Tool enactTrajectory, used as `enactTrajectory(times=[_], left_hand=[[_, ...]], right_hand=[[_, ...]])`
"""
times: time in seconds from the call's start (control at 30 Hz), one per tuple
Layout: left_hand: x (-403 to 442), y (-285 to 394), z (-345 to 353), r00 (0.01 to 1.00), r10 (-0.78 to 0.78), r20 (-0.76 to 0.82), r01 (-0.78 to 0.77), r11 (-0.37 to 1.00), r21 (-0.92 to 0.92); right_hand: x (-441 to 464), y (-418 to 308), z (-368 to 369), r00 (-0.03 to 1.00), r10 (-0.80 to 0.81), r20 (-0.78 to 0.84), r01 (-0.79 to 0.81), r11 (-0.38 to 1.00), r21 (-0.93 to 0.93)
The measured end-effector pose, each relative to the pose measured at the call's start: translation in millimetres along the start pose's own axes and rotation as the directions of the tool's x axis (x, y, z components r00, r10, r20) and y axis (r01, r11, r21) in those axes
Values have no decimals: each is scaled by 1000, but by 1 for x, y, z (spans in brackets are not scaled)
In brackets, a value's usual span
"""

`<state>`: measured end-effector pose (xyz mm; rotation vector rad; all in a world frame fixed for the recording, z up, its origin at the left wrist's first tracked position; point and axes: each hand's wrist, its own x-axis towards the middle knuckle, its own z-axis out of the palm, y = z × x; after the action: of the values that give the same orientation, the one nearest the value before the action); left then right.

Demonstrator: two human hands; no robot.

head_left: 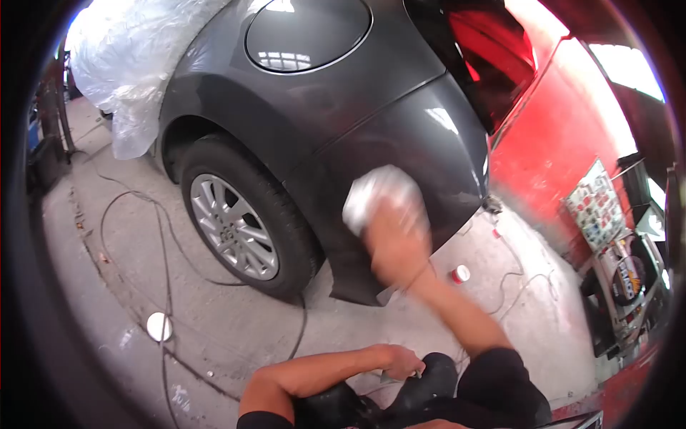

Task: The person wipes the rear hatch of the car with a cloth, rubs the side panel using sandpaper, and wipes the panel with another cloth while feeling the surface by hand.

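Observation:
My right hand [401, 247], smeared by motion, presses a white wad that looks like a cloth [371, 189] against the lower rear side of a dark grey car [386, 129], on the bumper corner behind the wheel. Its fingers are mostly blurred or hidden behind the wad and the back of the hand. My left hand [401, 362] rests low by my knee with its fingers curled closed; what they hold, if anything, is too small to make out. The rear wheel [232, 227] with its silver rim stands to the left of my right hand.
Clear plastic sheeting [136, 71] drapes the car at upper left. Dark hoses or cables [164, 250] wind across the concrete floor. A white round lid [158, 327] and a small red-and-white container [460, 274] lie there. A red panel [529, 157] and a cluttered stand [622, 272] are at right.

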<state>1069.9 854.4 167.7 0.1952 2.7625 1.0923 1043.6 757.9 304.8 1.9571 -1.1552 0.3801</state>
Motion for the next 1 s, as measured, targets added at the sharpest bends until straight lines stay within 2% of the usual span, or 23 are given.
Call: enactTrajectory(times=[0.03,0.07,0.1,0.17,0.2,0.23,0.3,0.37,0.43,0.47,0.57,0.6,0.63,0.7,0.77,0.83,0.9,0.97,1.0], left_hand=[[0,1,0,1000,10,-21,-10,1000,-18],[-1,0,6,1000,10,-25,-12,999,-47],[-3,-2,12,1000,28,-9,-28,999,-46],[1,-10,16,994,-16,108,7,996,87],[14,-20,26,995,-9,102,-4,992,124],[11,-16,27,994,-6,107,-5,995,100],[4,-10,9,997,-15,-80,16,1000,12],[10,-19,12,995,-13,-100,14,1000,4],[20,-26,12,997,-76,-6,75,976,205],[24,-23,7,981,-148,125,102,942,321],[19,-6,-2,990,-143,0,138,960,245],[15,-3,-5,988,-128,-85,139,981,137],[18,-5,-7,986,-111,-126,127,984,128],[28,-11,-7,986,-125,-113,146,968,204],[21,-1,-15,972,-143,-187,175,971,163],[20,10,-20,982,-159,-97,179,951,253],[35,4,-10,979,-149,-140,180,953,243],[36,15,-9,976,-50,-213,107,958,265],[33,25,-14,985,-50,-165,104,934,341]], right_hand=[[-48,-7,11,918,-392,66,383,916,117],[-61,1,27,868,-488,-89,496,859,125],[-45,4,11,876,-478,-71,483,867,120],[52,28,-42,978,-209,-21,209,978,-12],[97,43,-49,995,100,2,-100,994,54],[134,74,-41,947,-46,-318,-16,982,-190],[153,46,-39,932,16,-362,-56,993,-100],[101,-23,-10,993,-14,-116,7,998,-58],[57,-53,25,948,-291,-130,301,951,68],[51,-54,27,942,-316,-114,323,944,59],[27,-53,21,914,-401,-67,404,914,40],[4,-48,21,923,-385,-18,385,920,70],[-17,-43,23,927,-375,28,371,924,95],[-67,-32,40,906,-421,45,418,906,61],[-103,-25,51,888,-456,51,455,890,41],[-130,-23,56,907,-407,110,391,909,141],[-154,-14,70,897,-436,71,414,886,208],[-180,-13,76,891,-452,43,425,864,270],[-191,-16,76,922,-380,74,339,885,320]])
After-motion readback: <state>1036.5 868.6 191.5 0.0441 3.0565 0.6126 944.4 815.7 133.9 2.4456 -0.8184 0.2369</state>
